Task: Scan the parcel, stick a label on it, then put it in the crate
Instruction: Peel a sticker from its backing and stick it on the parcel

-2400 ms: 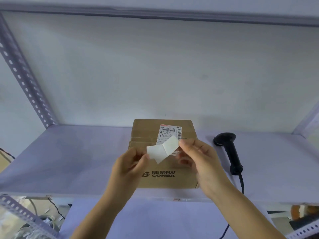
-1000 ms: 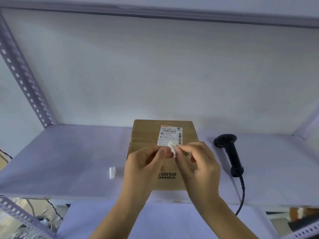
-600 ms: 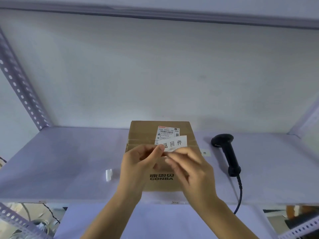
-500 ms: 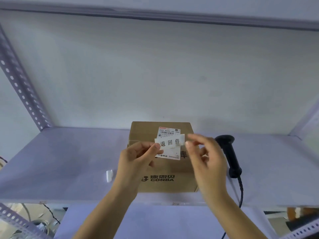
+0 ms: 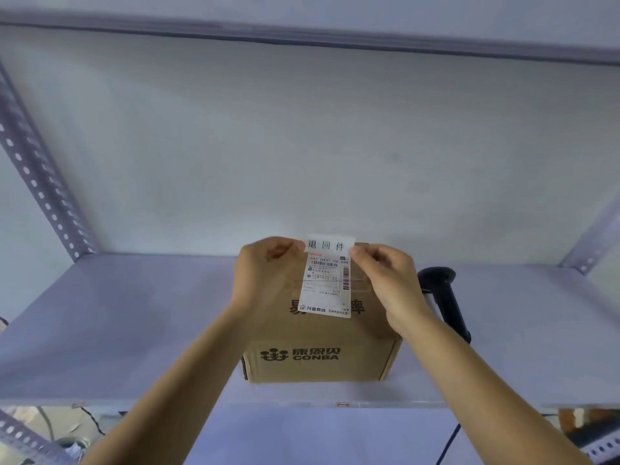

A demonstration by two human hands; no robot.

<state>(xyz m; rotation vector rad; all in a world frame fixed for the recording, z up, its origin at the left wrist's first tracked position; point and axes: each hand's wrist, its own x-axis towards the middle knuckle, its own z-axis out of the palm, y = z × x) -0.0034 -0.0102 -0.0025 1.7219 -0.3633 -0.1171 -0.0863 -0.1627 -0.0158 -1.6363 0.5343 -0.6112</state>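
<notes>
A brown cardboard parcel [image 5: 318,340] printed CONBA stands on the pale shelf [image 5: 134,323], with a white shipping slip [image 5: 327,286] stuck on its top. A small white label [image 5: 330,245] with black characters is stretched flat over the parcel's far top edge, just above the slip. My left hand [image 5: 265,273] pinches the label's left end and my right hand [image 5: 389,280] pinches its right end. Whether the label touches the cardboard I cannot tell.
A black handheld scanner [image 5: 443,297] lies on the shelf right of the parcel, partly behind my right wrist, its cable [image 5: 449,444] hanging over the front edge. Perforated metal uprights [image 5: 37,169] frame the shelf. A white wall stands close behind.
The backing was peeled off and dropped on the shelf to the left. My right hand took the label's free end again, and both hands carried it up to the parcel's far edge.
</notes>
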